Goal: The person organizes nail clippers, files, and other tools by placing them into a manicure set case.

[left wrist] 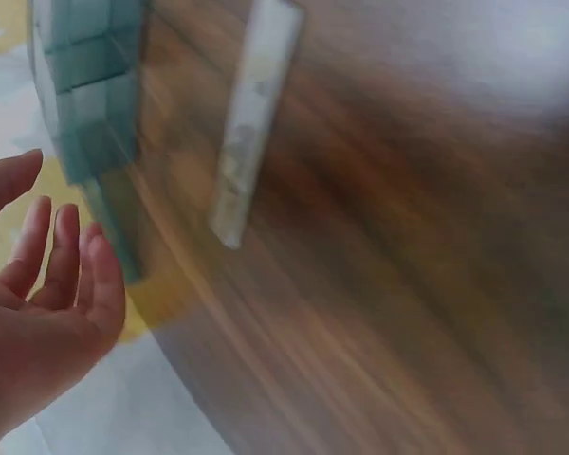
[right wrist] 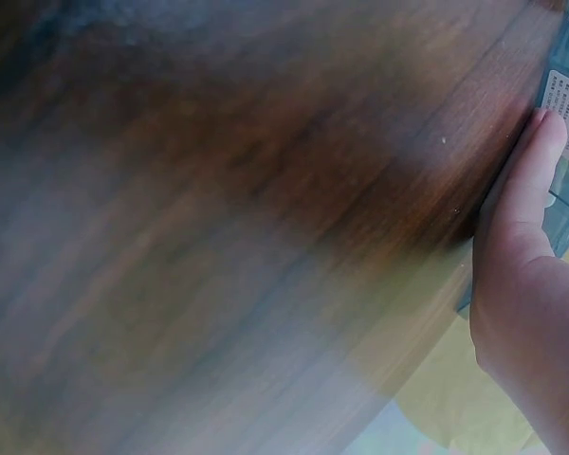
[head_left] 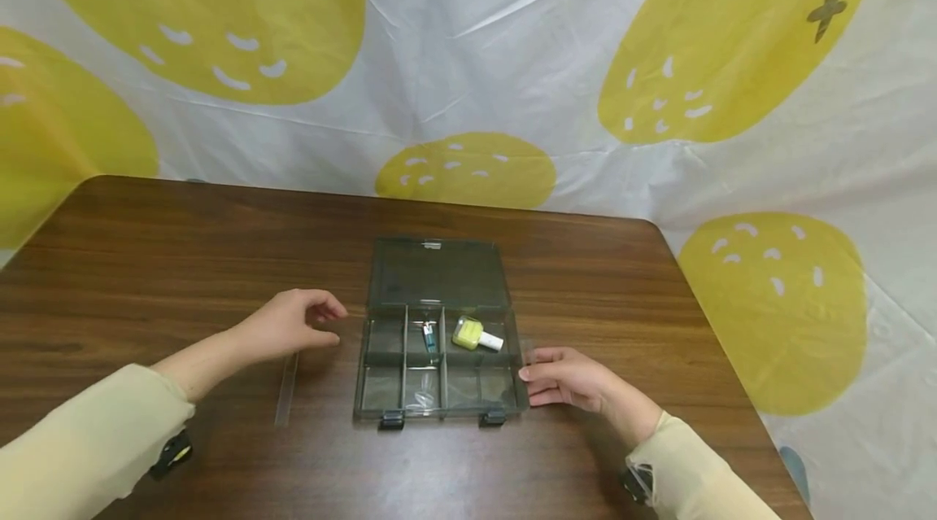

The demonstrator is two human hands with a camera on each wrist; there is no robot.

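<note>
A smoky clear compartment box (head_left: 437, 410) lies open on the wooden table (head_left: 183, 260), its lid (head_left: 437, 272) flat behind it. One compartment holds a yellow bottle with a white cap (head_left: 473, 334), another a small teal item (head_left: 429, 337), and a front one a clear bit (head_left: 422, 399). My left hand (head_left: 293, 323) hovers just left of the box with relaxed fingers (left wrist: 62, 256), holding nothing. My right hand (head_left: 567, 377) rests on the table with straight fingers (right wrist: 531, 175) against the box's right side.
A clear plastic strip (head_left: 286, 388) lies on the table to the left of the box, also seen in the left wrist view as a strip (left wrist: 251, 123). A white cloth with yellow fruit shapes (head_left: 732, 40) hangs behind and around the table.
</note>
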